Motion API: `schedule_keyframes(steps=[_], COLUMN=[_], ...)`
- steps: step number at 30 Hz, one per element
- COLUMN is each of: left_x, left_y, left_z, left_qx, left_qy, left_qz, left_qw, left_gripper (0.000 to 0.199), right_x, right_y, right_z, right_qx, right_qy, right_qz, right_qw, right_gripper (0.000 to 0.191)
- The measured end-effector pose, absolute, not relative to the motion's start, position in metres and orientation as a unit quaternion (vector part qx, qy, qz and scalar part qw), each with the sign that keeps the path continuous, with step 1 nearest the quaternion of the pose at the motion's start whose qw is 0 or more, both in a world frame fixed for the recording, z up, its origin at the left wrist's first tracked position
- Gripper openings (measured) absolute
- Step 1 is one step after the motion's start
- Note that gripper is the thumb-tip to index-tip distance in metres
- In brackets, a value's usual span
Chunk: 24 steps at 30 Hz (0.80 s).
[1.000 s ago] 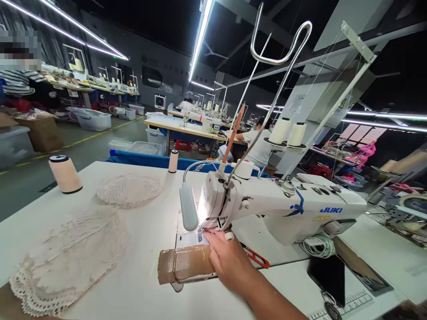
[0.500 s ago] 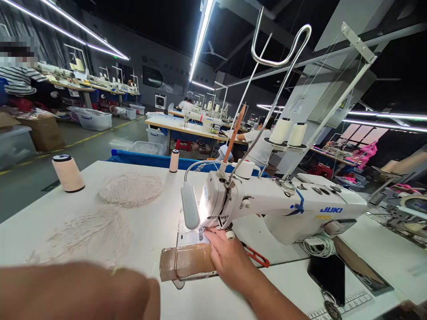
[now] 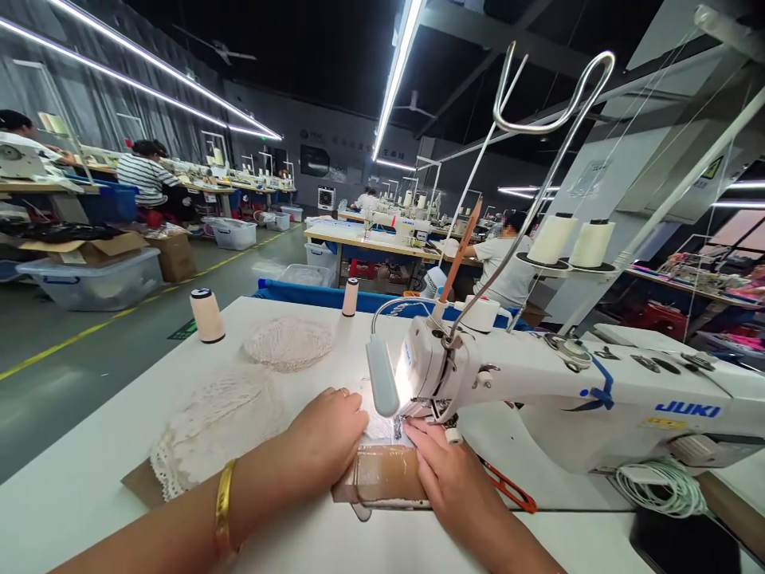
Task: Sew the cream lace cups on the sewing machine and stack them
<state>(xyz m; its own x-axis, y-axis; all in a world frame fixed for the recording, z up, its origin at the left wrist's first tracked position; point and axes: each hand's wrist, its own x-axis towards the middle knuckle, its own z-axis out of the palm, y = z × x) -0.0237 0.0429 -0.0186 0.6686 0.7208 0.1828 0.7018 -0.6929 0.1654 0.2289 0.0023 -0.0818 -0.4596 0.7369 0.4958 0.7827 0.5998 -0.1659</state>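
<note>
A white JUKI sewing machine (image 3: 514, 367) stands on the white table, its lamp lighting the needle area. My left hand (image 3: 331, 430), with a ring and a gold bracelet, is curled at the left edge of the white lace fabric (image 3: 376, 428); its fingertips are pressed down on it. Just right of the needle, my right hand (image 3: 445, 470) lies with fingers extended by the presser foot. Brown taped cardboard (image 3: 388, 473) sits between both hands. Two lace pieces (image 3: 288, 343) (image 3: 215, 422) lie to the left.
Thread cones (image 3: 207, 316) (image 3: 350, 298) stand along the table's far side. A red tool (image 3: 514, 488), a coiled white cable (image 3: 661, 488) and a black phone (image 3: 681, 542) are at the right. Other people work at machines beyond; plastic bins (image 3: 96, 279) stand on the floor.
My left hand has come from the blurred lower-left foreground to the fabric beside the needle. The view has swung left, while my right hand stays near the presser foot.
</note>
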Motion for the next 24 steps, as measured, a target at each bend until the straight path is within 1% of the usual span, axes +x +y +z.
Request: schedule_keyframes(steps=[2, 3, 4, 5, 6, 8, 10, 11, 13, 16, 17, 21, 24], left_x=[-0.025, -0.026, -0.026, -0.026, -0.026, -0.027, -0.031, -0.034, -0.040, -0.050, -0.052, -0.050, -0.043], left_y=[0.029, 0.025, 0.024, 0.024, 0.027, 0.035, 0.043, 0.045, 0.048, 0.048, 0.048, 0.045, 0.040], left_z=[-0.007, -0.001, 0.005, 0.009, 0.011, 0.009, 0.004, 0.002, 0.000, 0.002, 0.003, 0.005, 0.000], left_qx=[0.916, 0.915, 0.912, 0.907, 0.903, 0.901, 0.901, 0.900, 0.894, 0.879, 0.872, 0.848, 0.849], left_qy=[0.387, 0.376, 0.366, 0.365, 0.369, 0.385, 0.399, 0.403, 0.416, 0.447, 0.461, 0.497, 0.490], left_qz=[0.073, 0.062, 0.069, 0.088, 0.108, 0.126, 0.101, 0.083, 0.060, 0.031, 0.022, 0.009, 0.024], left_qw=[0.080, 0.130, 0.172, 0.189, 0.190, 0.156, 0.139, 0.143, 0.156, 0.162, 0.163, 0.183, 0.196], left_gripper=[0.030, 0.033, 0.033, 0.030, 0.025, 0.016, 0.013, 0.011, 0.008, 0.018, 0.019, 0.020, 0.012], right_x=[0.227, 0.225, 0.223, 0.219, 0.215, 0.207, 0.201, 0.199, 0.201, 0.214, 0.219, 0.231, 0.228], right_y=[-0.002, -0.004, -0.007, -0.009, -0.012, -0.015, -0.017, -0.017, -0.018, -0.019, -0.020, -0.025, -0.028], right_z=[-0.077, -0.074, -0.071, -0.068, -0.066, -0.066, -0.067, -0.068, -0.067, -0.061, -0.057, -0.044, -0.038], right_qx=[-0.405, -0.382, -0.358, -0.337, -0.317, -0.275, -0.221, -0.200, -0.199, -0.279, -0.298, -0.299, -0.295], right_qy=[-0.865, -0.871, -0.876, -0.880, -0.884, -0.896, -0.914, -0.921, -0.927, -0.916, -0.913, -0.908, -0.897], right_qz=[-0.029, -0.014, 0.005, 0.022, 0.036, 0.049, 0.055, 0.059, 0.066, 0.069, 0.071, 0.134, 0.193], right_qw=[0.296, 0.311, 0.323, 0.334, 0.341, 0.344, 0.335, 0.328, 0.312, 0.279, 0.269, 0.259, 0.267], right_gripper=[0.046, 0.044, 0.043, 0.044, 0.048, 0.059, 0.067, 0.067, 0.058, 0.029, 0.023, 0.019, 0.019])
